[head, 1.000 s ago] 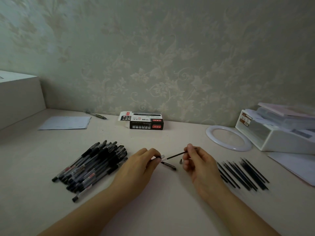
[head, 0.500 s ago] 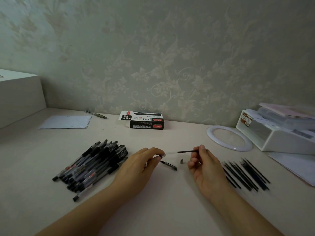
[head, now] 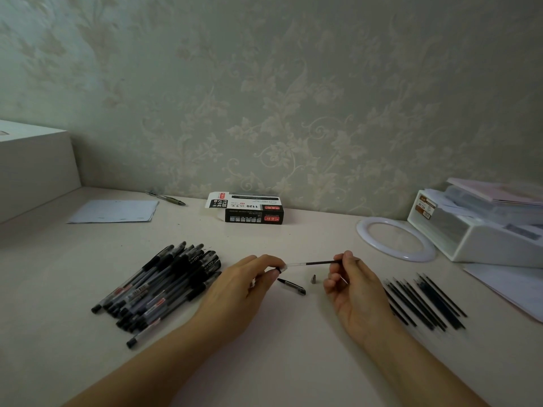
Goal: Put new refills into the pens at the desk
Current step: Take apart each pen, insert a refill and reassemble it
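Note:
My left hand [head: 244, 292] grips a clear pen barrel [head: 281, 268], most of it hidden under the fingers. My right hand [head: 357, 292] pinches the far end of a thin refill [head: 314, 263] whose clear end meets the barrel's mouth. Between the hands, a black pen cap [head: 291, 286] and a small metal pen tip [head: 313, 279] lie on the desk. A pile of black pens [head: 164, 286] lies left of my left hand. Several loose dark refills [head: 426, 301] lie in a row right of my right hand.
A black and white refill box [head: 246, 208] sits at the wall. A white ring [head: 395, 242] and a white organizer [head: 482, 227] with papers stand at the right. A paper sheet [head: 114, 211], a lone pen [head: 167, 198] and a white box [head: 32, 168] are at the left.
The refill went from tilted to level between the hands, and my right hand slid right along it. The metal tip came into view lying on the desk.

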